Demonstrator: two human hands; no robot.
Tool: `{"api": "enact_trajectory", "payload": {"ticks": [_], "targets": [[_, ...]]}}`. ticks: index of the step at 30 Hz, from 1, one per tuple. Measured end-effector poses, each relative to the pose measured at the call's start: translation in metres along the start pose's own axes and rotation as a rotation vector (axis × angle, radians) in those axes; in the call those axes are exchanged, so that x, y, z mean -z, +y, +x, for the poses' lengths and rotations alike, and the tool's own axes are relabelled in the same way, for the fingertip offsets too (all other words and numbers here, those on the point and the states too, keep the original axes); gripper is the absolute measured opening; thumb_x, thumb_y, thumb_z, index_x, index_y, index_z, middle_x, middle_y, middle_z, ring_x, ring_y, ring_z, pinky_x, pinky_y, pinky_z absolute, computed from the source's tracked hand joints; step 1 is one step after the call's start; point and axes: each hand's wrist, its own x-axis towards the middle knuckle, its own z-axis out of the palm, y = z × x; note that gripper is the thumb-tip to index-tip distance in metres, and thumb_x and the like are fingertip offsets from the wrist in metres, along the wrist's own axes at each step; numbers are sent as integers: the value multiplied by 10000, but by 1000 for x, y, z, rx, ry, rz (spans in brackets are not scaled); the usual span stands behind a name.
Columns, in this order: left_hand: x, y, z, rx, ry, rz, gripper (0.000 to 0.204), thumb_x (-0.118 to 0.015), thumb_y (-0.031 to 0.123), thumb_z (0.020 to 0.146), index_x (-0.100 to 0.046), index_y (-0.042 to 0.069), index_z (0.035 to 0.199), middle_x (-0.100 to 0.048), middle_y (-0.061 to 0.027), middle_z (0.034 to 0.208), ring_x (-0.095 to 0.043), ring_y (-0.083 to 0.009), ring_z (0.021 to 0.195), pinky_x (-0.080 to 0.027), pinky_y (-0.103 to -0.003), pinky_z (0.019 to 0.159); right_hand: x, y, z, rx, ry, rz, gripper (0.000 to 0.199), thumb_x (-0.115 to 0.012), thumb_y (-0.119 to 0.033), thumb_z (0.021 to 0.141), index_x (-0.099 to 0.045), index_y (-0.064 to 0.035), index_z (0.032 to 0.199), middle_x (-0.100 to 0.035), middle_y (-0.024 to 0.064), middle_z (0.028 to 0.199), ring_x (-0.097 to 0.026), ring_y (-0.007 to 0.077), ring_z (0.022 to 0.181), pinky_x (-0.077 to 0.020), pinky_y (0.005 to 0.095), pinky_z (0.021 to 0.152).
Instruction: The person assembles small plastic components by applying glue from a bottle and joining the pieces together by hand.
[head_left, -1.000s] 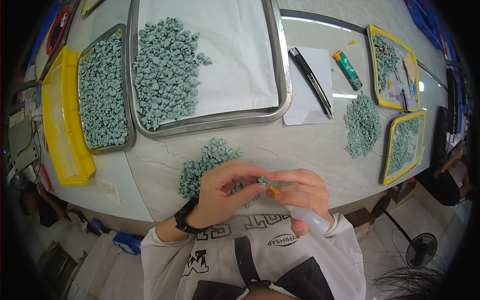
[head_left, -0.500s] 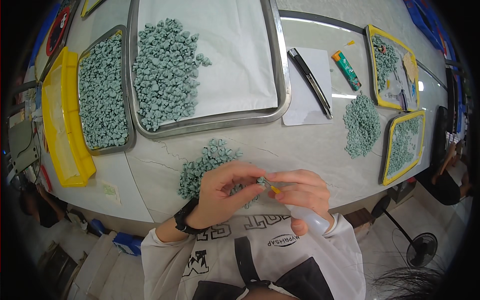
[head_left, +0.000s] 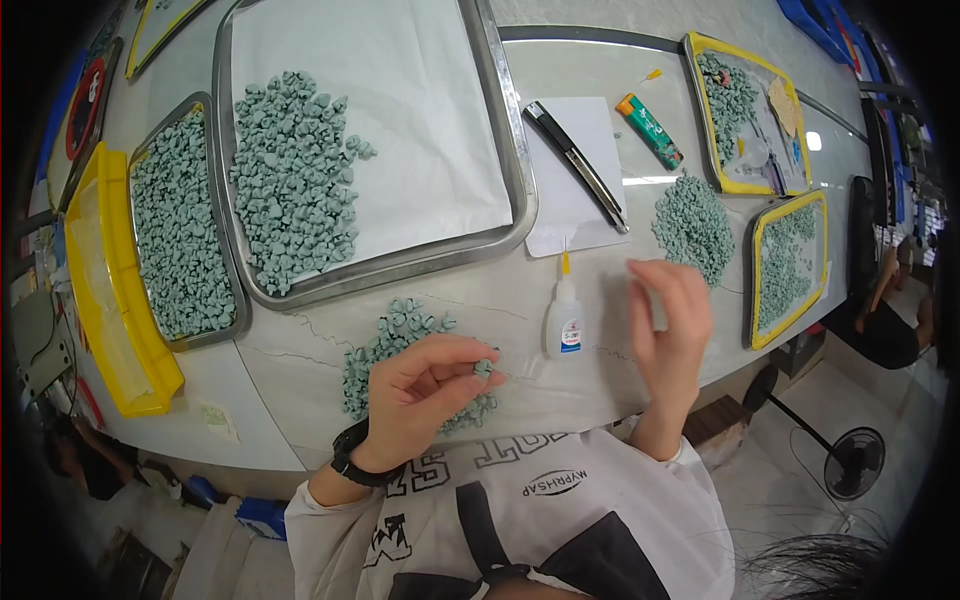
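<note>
Lower centre: heap of matte grey-green, knobbly bits [head_left: 398, 324], partly hidden by left hand [head_left: 418, 393], whose thumb and fingertips pinch one small, rounded green piece [head_left: 484, 368]. Mid-frame, between the hands: translucent white plastic bottle [head_left: 564, 318], slim yellow nozzle [head_left: 566, 263] pointing up-frame. Right of it: right hand [head_left: 672, 330], slightly blurred, fingers loosely curled, thumb apart, nothing visibly gripped.

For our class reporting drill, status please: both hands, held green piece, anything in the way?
Left hand pinching small green piece. Right hand open, nothing in it. Yellow-tipped bottle between hands, touched by neither. Nothing seen blocking the piece.
</note>
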Motion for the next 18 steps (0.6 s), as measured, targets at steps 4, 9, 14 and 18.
{"api": "enact_trajectory", "payload": {"ticks": [4,9,14,18], "targets": [[8,-2,0,22,-104,-11,262,-554,-126,836,-606,-57,1083,-621,-127,1075,-649,-191,897,-539,-302,833,9,39,11,-123,80,-186,133,-690,12,742,-663,-46,858,-593,74,828,-563,232,832,-413,354,776],[9,-6,1,-4,-160,-25,291,-556,-153,848,-591,-57,1120,-607,-115,1105,-643,-183,990,-525,-287,872,3,45,13,-83,64,-284,104,-700,-15,738,-647,-56,819,-581,32,792,-539,220,772,-378,336,717],[8,-1,-1,140,-238,-26,300,-574,-133,853,-580,-48,1141,-596,-96,1102,-636,-151,981,-517,-264,871,-2,51,14,-52,68,-290,124,-711,-54,731,-612,-95,793,-566,11,795,-529,213,796,-339,352,709],[0,1,-2,146,-185,-20,273,-567,-134,835,-585,-57,1096,-612,-109,1046,-658,-179,921,-530,-286,820,-1,50,13,-28,85,-293,125,-703,-49,732,-609,-93,801,-565,11,799,-529,214,798,-334,354,699]]}}
